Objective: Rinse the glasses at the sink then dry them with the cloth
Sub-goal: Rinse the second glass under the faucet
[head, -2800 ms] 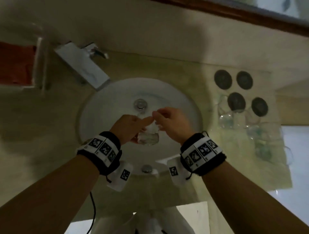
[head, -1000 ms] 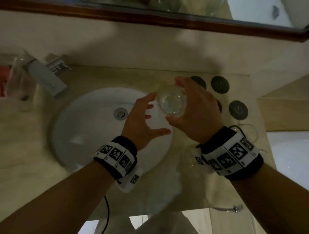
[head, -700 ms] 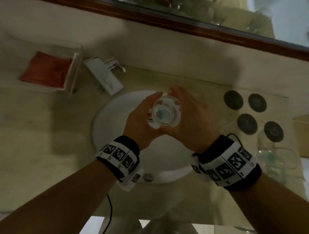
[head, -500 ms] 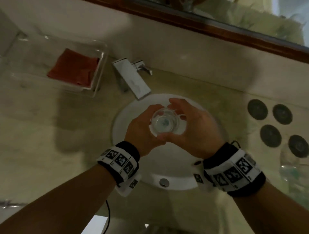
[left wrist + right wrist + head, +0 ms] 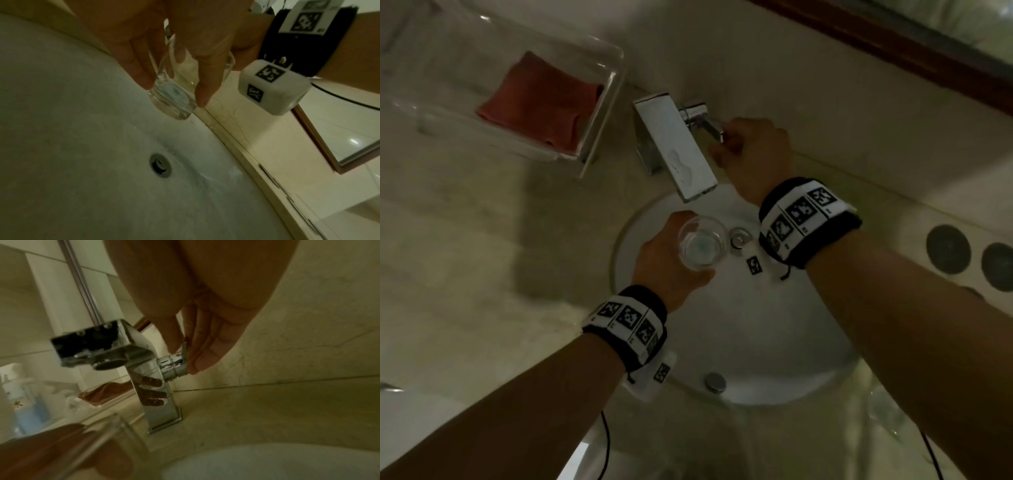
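Rinse step starting: left hand (image 5: 671,260) grip wraps the glass (image 5: 702,244) upright over the sink (image 5: 774,342), below the faucet (image 5: 676,150); right hand (image 5: 753,154) pinches the faucet handle (image 5: 176,363); no water visible; next, likely turn it.

- The glass (image 5: 702,244) hangs over the sink (image 5: 774,342), just below the tap (image 5: 676,150) spout.
- The cloth (image 5: 541,106) lies in a tray (image 5: 599,137) on the counter (image 5: 465,274), left of the tap.
- Coasters (image 5: 948,249) lie right of the sink.
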`<state>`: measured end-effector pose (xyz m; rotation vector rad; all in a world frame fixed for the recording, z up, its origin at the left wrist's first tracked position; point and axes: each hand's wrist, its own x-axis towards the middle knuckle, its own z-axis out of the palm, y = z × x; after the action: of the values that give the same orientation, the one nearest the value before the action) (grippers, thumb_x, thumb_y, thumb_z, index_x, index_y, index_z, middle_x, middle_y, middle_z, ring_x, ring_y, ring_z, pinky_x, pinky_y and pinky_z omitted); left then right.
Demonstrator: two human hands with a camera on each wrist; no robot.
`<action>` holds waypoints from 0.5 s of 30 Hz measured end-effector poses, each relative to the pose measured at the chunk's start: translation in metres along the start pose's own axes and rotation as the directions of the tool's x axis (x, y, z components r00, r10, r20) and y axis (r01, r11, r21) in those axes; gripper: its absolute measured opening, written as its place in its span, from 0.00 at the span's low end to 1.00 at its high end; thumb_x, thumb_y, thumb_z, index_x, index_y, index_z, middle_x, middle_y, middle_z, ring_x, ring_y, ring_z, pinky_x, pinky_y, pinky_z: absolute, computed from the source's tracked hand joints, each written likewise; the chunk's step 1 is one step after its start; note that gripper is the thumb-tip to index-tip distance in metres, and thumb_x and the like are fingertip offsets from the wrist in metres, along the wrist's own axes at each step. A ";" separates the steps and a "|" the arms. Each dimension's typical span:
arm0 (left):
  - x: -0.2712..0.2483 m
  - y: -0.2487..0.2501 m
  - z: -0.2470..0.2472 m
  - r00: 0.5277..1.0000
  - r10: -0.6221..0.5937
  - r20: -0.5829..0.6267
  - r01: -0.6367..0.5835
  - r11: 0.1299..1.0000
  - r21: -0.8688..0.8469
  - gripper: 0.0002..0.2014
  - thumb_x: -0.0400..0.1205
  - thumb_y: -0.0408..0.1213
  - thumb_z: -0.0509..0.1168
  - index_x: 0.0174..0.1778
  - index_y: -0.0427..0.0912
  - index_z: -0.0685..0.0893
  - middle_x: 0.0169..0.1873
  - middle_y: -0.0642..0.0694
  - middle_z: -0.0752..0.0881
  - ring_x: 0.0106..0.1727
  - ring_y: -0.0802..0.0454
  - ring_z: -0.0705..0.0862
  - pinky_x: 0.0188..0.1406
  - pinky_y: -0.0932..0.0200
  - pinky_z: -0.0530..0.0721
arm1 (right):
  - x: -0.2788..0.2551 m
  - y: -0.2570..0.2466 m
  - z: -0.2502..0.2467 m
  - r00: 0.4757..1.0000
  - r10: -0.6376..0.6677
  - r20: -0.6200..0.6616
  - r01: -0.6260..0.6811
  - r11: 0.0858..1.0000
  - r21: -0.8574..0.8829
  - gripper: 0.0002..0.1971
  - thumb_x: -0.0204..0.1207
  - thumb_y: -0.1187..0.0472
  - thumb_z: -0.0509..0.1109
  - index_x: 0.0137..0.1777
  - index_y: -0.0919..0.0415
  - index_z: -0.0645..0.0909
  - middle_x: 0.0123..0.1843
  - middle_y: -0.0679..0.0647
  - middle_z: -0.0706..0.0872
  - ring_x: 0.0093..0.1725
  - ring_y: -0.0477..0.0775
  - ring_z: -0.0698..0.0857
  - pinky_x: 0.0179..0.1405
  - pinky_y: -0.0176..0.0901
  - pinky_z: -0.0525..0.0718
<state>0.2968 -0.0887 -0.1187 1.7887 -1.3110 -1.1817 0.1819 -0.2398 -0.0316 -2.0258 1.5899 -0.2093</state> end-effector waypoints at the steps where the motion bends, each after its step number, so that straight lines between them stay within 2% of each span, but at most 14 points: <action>1: 0.002 -0.001 0.000 1.000 -0.010 -0.015 0.010 1.000 -0.006 0.41 0.64 0.35 0.86 0.72 0.53 0.75 0.62 0.56 0.84 0.62 0.54 0.84 0.65 0.52 0.84 | 0.005 -0.001 0.000 1.000 -0.017 -0.004 0.016 0.999 -0.038 0.09 0.83 0.55 0.67 0.43 0.57 0.81 0.44 0.56 0.87 0.48 0.62 0.87 0.48 0.45 0.74; 3: 0.007 -0.001 -0.001 0.999 -0.028 -0.028 0.028 1.000 -0.002 0.41 0.64 0.36 0.86 0.73 0.53 0.75 0.62 0.56 0.85 0.63 0.53 0.84 0.66 0.53 0.84 | 0.013 0.003 0.001 0.999 -0.047 -0.018 0.046 0.997 -0.057 0.11 0.82 0.56 0.67 0.44 0.62 0.84 0.45 0.61 0.90 0.48 0.67 0.86 0.52 0.51 0.79; 5: 0.011 -0.001 -0.002 0.999 -0.042 -0.026 0.042 0.999 0.004 0.42 0.65 0.37 0.85 0.74 0.54 0.74 0.64 0.54 0.86 0.64 0.52 0.84 0.66 0.52 0.84 | 0.018 0.010 0.003 0.997 -0.064 -0.034 0.062 0.996 -0.065 0.14 0.80 0.53 0.65 0.44 0.63 0.85 0.46 0.64 0.90 0.47 0.69 0.86 0.52 0.55 0.81; 9: 0.017 -0.001 0.000 0.997 -0.062 -0.037 0.063 0.998 0.024 0.42 0.65 0.37 0.85 0.74 0.55 0.74 0.63 0.57 0.85 0.62 0.54 0.84 0.60 0.61 0.81 | 0.031 0.022 0.007 0.996 -0.041 -0.085 0.044 0.998 0.037 0.16 0.72 0.50 0.62 0.41 0.60 0.86 0.43 0.62 0.90 0.44 0.70 0.87 0.51 0.59 0.85; 13: 0.020 0.000 0.000 0.997 -0.070 -0.039 0.071 0.997 0.024 0.42 0.67 0.38 0.85 0.76 0.54 0.73 0.59 0.63 0.81 0.60 0.61 0.80 0.57 0.64 0.77 | 0.037 0.030 0.005 0.997 0.007 -0.083 0.002 0.994 0.108 0.13 0.73 0.52 0.67 0.40 0.62 0.87 0.40 0.60 0.90 0.43 0.68 0.88 0.52 0.64 0.86; 15: 0.021 0.000 0.001 0.996 -0.074 -0.040 0.075 0.997 0.029 0.42 0.67 0.38 0.84 0.76 0.54 0.74 0.59 0.64 0.79 0.59 0.62 0.79 0.57 0.64 0.77 | 0.036 0.032 0.004 0.995 0.038 -0.094 -0.023 0.987 0.161 0.11 0.75 0.51 0.70 0.39 0.58 0.88 0.40 0.58 0.91 0.45 0.68 0.89 0.53 0.64 0.87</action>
<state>0.2982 -0.1083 -0.1251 1.8882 -1.2563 -1.1661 0.1668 -0.2770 -0.0592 -1.8924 1.6065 -0.4157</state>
